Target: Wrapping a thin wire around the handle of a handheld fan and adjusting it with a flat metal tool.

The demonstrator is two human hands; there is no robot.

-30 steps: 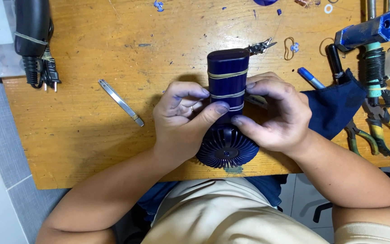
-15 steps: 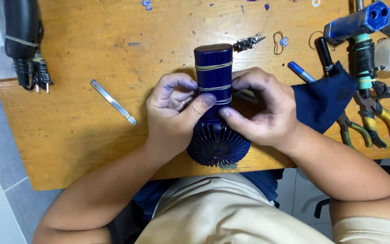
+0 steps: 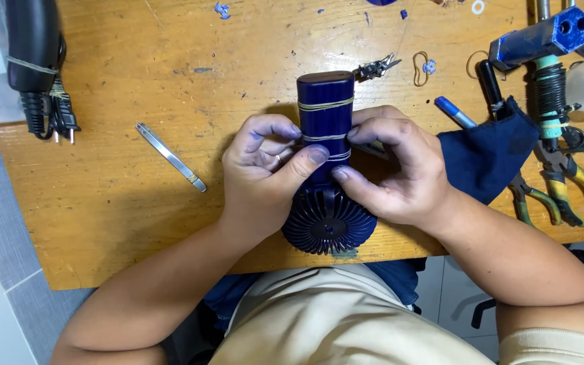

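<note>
Since a moment ago little has shifted: left hand (image 3: 265, 169) and right hand (image 3: 400, 172) keep their closed grip on the rubber-banded blue handheld fan (image 3: 326, 115) on the tabletop (image 3: 136, 203)

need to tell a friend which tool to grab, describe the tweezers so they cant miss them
On the wooden table, look left of the two hands holding the blue fan. The tweezers lie flat and alone on bare wood, slanting down to the right. They are the only thin silver metal strip there, unlike the black corded tool above.
</note>
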